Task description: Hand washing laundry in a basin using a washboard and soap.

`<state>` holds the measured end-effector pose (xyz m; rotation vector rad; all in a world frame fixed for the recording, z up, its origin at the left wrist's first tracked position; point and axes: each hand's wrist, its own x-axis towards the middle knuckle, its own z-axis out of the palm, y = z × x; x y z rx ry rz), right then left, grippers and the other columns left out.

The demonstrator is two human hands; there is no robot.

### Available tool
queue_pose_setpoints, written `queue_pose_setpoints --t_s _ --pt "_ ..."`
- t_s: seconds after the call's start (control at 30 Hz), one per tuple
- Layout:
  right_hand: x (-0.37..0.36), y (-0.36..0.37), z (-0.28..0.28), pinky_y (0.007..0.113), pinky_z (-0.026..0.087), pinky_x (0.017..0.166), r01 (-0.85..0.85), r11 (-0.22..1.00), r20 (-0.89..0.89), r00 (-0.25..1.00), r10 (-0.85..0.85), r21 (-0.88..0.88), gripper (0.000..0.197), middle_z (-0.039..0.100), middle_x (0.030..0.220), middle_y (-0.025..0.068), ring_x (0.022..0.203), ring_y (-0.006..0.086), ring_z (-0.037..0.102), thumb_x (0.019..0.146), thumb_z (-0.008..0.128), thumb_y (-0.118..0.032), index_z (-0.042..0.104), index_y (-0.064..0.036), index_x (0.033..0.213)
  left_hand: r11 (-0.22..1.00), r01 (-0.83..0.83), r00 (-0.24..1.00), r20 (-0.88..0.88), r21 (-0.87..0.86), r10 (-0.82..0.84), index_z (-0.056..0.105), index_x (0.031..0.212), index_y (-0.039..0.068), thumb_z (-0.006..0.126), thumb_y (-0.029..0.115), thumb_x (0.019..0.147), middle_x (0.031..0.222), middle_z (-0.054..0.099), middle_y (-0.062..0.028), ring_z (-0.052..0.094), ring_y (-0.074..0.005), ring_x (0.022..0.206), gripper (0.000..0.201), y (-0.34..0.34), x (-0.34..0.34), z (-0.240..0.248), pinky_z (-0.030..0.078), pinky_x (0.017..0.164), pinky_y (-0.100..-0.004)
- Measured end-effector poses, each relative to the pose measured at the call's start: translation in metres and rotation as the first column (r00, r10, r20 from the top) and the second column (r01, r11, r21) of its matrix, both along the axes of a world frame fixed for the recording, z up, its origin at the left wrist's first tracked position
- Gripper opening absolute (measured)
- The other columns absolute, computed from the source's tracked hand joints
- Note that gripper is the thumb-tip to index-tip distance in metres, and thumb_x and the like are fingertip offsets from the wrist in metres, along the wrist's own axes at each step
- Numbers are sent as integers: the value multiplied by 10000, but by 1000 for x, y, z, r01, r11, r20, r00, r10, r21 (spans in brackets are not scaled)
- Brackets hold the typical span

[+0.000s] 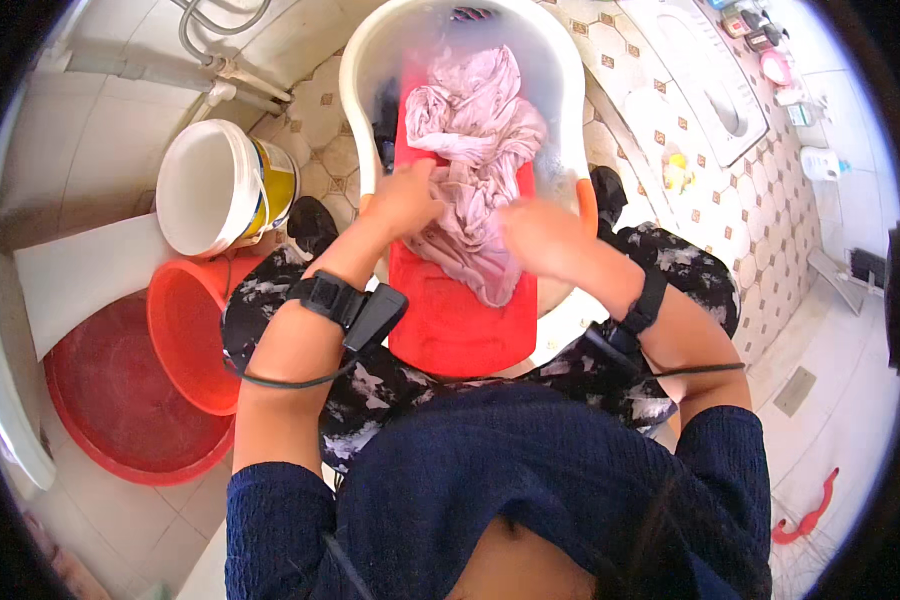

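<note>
A wet, crumpled pale pink cloth (480, 130) lies bunched along a red washboard (460, 335). The board leans in a white tub (354, 110) of cloudy water, its lower end toward my lap. At the cloth's left edge, my left hand (406, 202) is closed on the fabric. My right hand (545, 236), slightly blurred, grips the cloth's right side a little lower down, its fingertips partly hidden. Dark fabric (386, 125) shows in the water left of the board.
To the left stand a white and yellow bucket (210, 185), an orange-red bucket (185, 335) and a wide red basin (120, 400). A squat toilet (720, 90) is set in the tiled floor at the upper right, with several bottles (765, 38) along the wall. Pipes (240, 80) run at the upper left.
</note>
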<state>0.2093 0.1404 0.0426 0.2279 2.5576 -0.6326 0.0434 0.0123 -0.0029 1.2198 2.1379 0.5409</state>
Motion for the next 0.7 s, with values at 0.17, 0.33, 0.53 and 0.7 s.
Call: queue_pose_setpoints --t_s 0.17,0.33,0.53,0.7 --pt "4 11 -46 428 461 693 335 942 -123 934 -336 -33 236 591 816 195 791 362 573 700 570 -192 574 9 823 974 -198 957 193 -114 217 506 1047 -6 657 97 635 864 570 -164 569 -278 813 451 -3 13 4 461 721 -331" --pt "-5 41 -39 431 460 697 246 963 14 969 -246 -108 238 593 785 211 803 357 584 684 580 -188 565 18 805 878 -457 672 591 -144 447 493 1014 2 628 70 706 850 575 -77 561 -150 700 342 -9 -20 38 455 578 -261" --pt "-2 78 20 336 423 633 546 807 -163 795 -584 -224 159 563 723 128 677 251 548 718 504 -96 533 -13 851 766 -641 574 636 -43 516 565 928 15 508 41 758 721 580 -32 538 -91 579 180 -42 -62 85 422 496 -216" --pt "5 93 64 366 432 635 682 667 -334 580 -743 -301 190 579 743 162 715 301 573 707 529 -175 543 -35 835 656 -753 541 626 62 562 573 926 20 465 15 744 722 596 -36 506 -69 536 211 -51 -69 116 378 463 -183"
